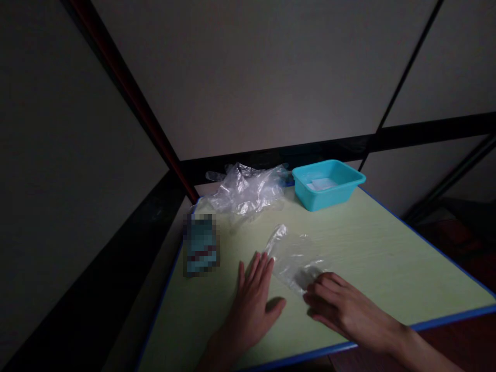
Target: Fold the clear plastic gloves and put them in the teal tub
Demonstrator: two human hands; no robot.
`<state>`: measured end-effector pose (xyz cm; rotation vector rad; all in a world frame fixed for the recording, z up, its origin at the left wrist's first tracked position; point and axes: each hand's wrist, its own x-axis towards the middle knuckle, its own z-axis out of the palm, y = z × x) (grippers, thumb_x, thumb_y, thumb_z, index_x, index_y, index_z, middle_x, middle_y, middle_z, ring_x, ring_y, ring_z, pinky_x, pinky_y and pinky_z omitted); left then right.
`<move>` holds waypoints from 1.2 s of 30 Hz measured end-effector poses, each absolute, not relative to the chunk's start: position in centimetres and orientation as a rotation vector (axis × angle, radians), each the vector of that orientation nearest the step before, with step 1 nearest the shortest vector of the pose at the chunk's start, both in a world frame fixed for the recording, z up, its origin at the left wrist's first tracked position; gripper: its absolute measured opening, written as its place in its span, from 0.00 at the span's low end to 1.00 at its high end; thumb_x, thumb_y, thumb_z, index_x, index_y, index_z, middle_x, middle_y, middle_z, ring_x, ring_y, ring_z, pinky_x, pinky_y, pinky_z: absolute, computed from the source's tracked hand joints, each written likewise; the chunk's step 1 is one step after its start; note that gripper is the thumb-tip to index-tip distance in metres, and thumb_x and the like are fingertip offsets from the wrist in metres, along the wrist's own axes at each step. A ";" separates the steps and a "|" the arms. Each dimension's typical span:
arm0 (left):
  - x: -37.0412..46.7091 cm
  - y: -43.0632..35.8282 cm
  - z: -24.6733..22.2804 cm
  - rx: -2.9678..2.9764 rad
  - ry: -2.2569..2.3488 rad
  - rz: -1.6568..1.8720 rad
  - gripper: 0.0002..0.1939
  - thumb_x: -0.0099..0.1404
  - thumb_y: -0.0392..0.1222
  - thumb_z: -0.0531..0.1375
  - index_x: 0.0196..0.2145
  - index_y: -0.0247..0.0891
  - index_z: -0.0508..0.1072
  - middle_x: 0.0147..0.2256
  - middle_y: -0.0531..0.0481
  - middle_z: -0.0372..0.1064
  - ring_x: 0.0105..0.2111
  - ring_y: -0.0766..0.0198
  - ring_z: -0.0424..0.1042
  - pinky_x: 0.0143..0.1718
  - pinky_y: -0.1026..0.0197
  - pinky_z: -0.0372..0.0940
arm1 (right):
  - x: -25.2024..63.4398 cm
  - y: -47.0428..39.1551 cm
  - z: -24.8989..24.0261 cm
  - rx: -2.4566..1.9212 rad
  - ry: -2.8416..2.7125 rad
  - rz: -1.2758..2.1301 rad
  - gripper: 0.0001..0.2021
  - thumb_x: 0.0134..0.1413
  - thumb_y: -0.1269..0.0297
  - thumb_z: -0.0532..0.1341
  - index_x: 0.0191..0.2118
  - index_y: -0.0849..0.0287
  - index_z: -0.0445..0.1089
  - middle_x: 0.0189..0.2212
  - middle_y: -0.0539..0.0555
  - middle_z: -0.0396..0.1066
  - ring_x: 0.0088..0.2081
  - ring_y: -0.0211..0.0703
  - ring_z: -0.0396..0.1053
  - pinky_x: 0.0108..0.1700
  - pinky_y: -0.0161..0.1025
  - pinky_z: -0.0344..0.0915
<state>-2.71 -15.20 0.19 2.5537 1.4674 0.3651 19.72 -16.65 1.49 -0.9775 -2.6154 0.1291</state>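
Observation:
A thin, clear disposable plastic glove lies spread and wrinkled on the table in front of me. My left hand rests flat with its fingers stretched out, the fingertips at the glove's left edge. At the near right edge of the glove, my right hand has its fingers curled together on the plastic; the fingertips are partly hidden. Beyond both hands is a loose heap of clear plastic gloves, with some finger shapes sticking out at its sides.
A turquoise plastic basin stands at the back right of the pale table, holding white, flat pieces. A blurred-out bluish item lies near the left edge. Blue trim borders the tabletop, and a panelled wall rises behind it.

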 end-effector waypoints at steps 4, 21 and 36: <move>-3.4 -15.3 1.0 2.603 1.399 0.357 0.30 0.57 0.37 0.55 0.56 0.39 0.50 0.59 0.46 0.44 0.59 0.53 0.38 0.56 0.40 0.36 | 20.0 -16.6 1.7 -0.996 -2.612 0.050 0.05 0.56 0.68 0.54 0.33 0.59 0.66 0.30 0.49 0.66 0.35 0.40 0.61 0.39 0.40 0.58; -4.3 -13.6 1.6 2.603 1.297 0.416 0.23 0.59 0.35 0.53 0.53 0.40 0.56 0.53 0.48 0.57 0.54 0.61 0.53 0.57 0.47 0.40 | 19.1 -16.4 2.1 -0.984 -2.740 -0.268 0.10 0.55 0.75 0.52 0.25 0.60 0.65 0.27 0.51 0.65 0.30 0.41 0.61 0.33 0.41 0.53; -4.5 -13.2 1.8 2.606 1.317 0.494 0.22 0.56 0.31 0.54 0.49 0.39 0.61 0.52 0.48 0.59 0.52 0.60 0.56 0.56 0.49 0.46 | 18.1 -16.1 1.9 -1.159 -2.698 -0.299 0.09 0.46 0.80 0.54 0.24 0.59 0.63 0.26 0.51 0.65 0.27 0.42 0.62 0.28 0.40 0.55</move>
